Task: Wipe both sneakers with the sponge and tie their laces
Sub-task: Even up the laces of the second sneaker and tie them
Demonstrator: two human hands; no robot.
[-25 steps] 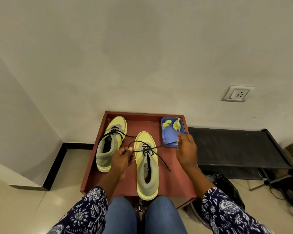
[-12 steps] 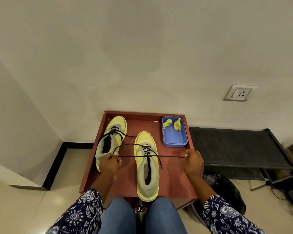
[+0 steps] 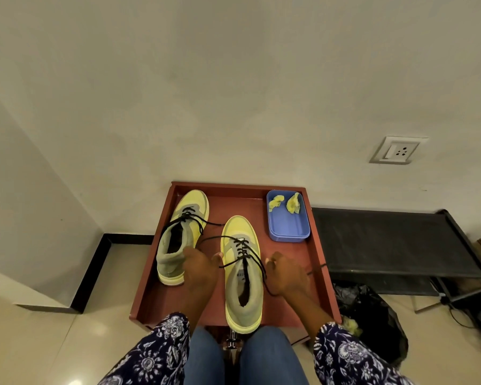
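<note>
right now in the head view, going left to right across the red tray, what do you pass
Far-left sneaker → left hand → middle sneaker → right hand → blue container holding the yellow sponge pieces, all on the red tray.

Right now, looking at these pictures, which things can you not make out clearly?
All in the head view:
- Grip of the left hand on the lace: hidden by the hand's back.
- Lace end under the right hand: fingers cover it.
- Print on the near sneaker tongue: too small.
- Yellow pieces in the blue box: too small to identify.
- Cardboard item at the right edge: cut off.
</note>
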